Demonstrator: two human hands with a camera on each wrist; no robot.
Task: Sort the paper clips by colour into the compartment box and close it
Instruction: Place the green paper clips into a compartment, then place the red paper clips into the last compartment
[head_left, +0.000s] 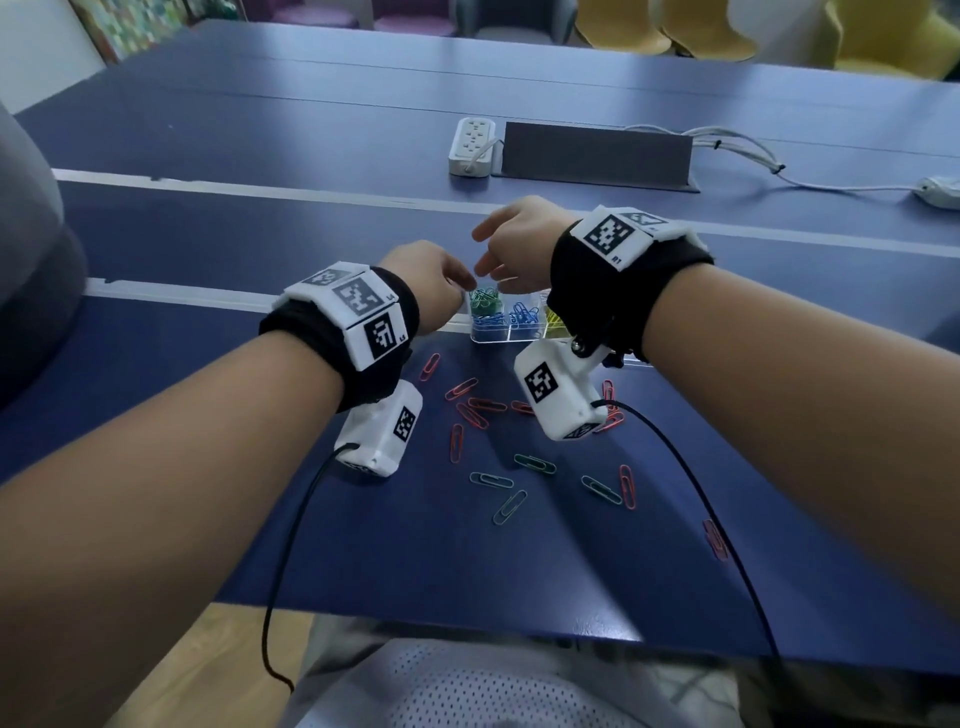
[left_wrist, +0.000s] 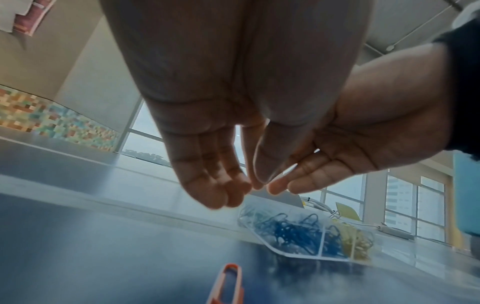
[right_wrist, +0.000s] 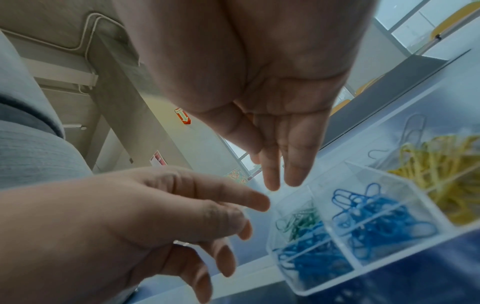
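The compartment box (head_left: 511, 326) is clear plastic and sits open on the blue table (head_left: 208, 218), holding green clips (head_left: 485, 301), blue clips (right_wrist: 369, 222) and yellow clips (right_wrist: 441, 164) in separate cells. Both hands hover just above its left end. The left hand (head_left: 431, 283) has loosely extended fingers (left_wrist: 207, 185), relaxed and holding nothing. The right hand (head_left: 517, 244) also has its fingers (right_wrist: 285, 164) straight and spread slightly, empty. Nearer the person, loose red clips (head_left: 475, 405) and green clips lie scattered on the table.
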